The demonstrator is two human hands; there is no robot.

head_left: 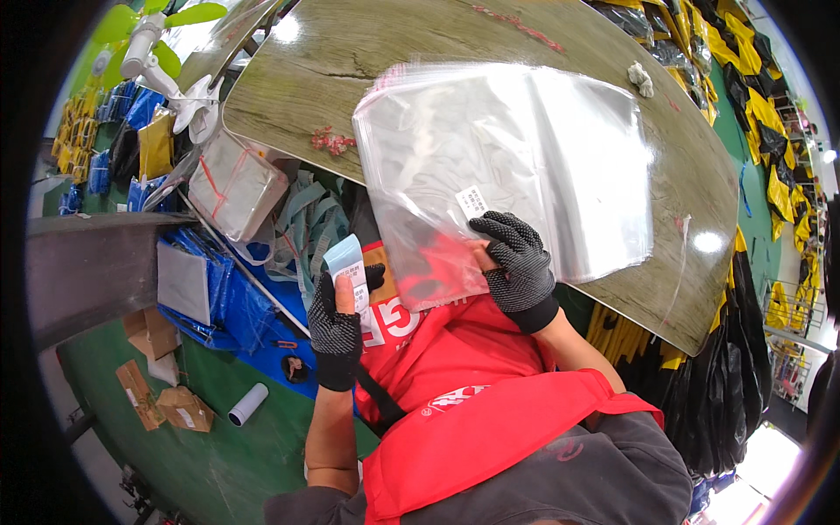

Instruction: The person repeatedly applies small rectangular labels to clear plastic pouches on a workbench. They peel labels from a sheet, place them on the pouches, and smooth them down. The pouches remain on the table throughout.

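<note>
My left hand, in a black dotted glove with a bare thumb tip, grips a folded strip of white labels with a light blue end. On the table lies a wide stack of clear plastic bags, its near left corner hanging over the edge above my red apron. A white printed label sits on the top bag. My right hand, gloved alike, rests on the bags just below that label. Its fingers reach forward along the plastic, and the bare thumb tip lies apart from them.
The wood-patterned table has red string scraps and a crumpled white scrap. A green fan stands at the far left. Left below are a tied bag bundle, blue packages and cardboard boxes. Black-and-yellow bags hang right.
</note>
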